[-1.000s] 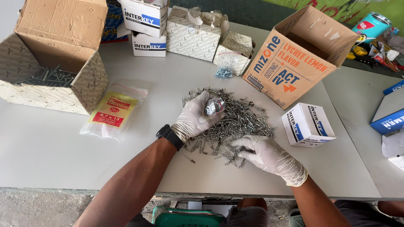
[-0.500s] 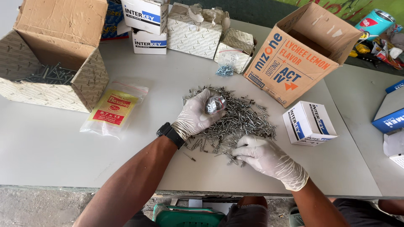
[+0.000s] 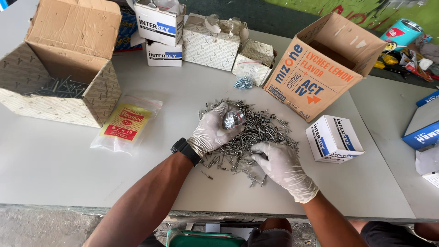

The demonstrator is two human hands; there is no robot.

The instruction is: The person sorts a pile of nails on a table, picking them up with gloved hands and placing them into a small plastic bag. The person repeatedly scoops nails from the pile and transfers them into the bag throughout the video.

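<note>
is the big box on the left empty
No, the open patterned cardboard box at the left holds a layer of grey metal fasteners on its bottom.

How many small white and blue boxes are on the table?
3 small white and blue boxes: one open at the back, one under it, one right of the rivet pile. Blue-and-white packaging at the right edge may be more.

Gloved hands at the rivet pile

Left hand (image 3: 212, 130) grips a small clear bag (image 3: 232, 119) of rivets above the pile (image 3: 256, 132); right hand (image 3: 280, 165) presses into loose rivets on the bench (image 3: 68, 164).
</note>
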